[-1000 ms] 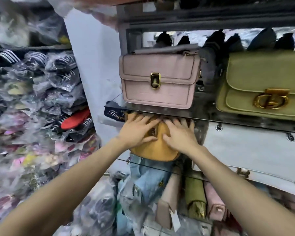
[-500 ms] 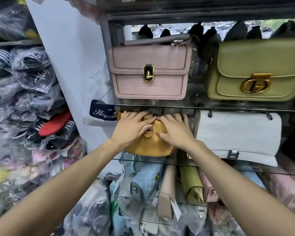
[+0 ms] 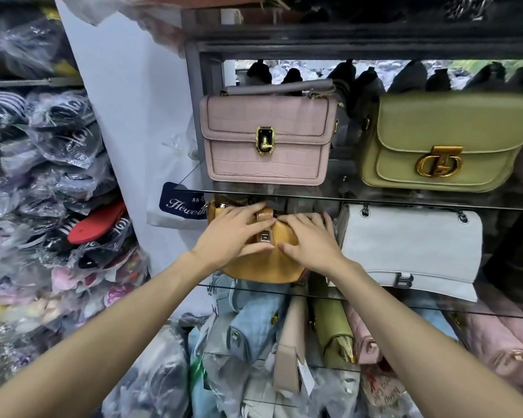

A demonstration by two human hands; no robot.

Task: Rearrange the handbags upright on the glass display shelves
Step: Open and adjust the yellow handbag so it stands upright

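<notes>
Landmark: mustard bag point(image 3: 263, 267), standing on the middle glass shelf point(image 3: 375, 300), its rounded bottom at the shelf's front edge.
Left hand: left hand point(image 3: 233, 233) lies flat on the front of the mustard bag, left of the clasp point(image 3: 264, 236); fingers nearly straight and spread, pointing up and right, thumb lying along the bag below the clasp. It presses rather than grips.
Right hand: right hand point(image 3: 310, 239) lies on the bag's right side, fingers extended toward the top edge, thumb stretched left toward the clasp. It wraps round nothing.
Bag strap: a tan tab runs down the middle of the mustard bag to the silver clasp, between the two hands.
Right of the mustard bag: white bag point(image 3: 411, 245), upright on the same shelf, just beside the right hand, a dark letter-shaped buckle at its flap's lower edge.
Above the mustard bag: pink bag point(image 3: 267, 137), upright on the upper glass shelf point(image 3: 344, 196), gold and black lock facing out.
Up and right of the mustard bag: green bag point(image 3: 444, 140), upright, large gold buckle.
Below the mustard bag: a blue bag point(image 3: 254, 321), an olive bag point(image 3: 329, 330) and other pink bags packed together, tilted or on end.
Left of the mustard bag: dark blue tag point(image 3: 181, 202) with white script, then a white pillar point(image 3: 127, 116), then bagged slippers point(image 3: 58, 188) piled up.
</notes>
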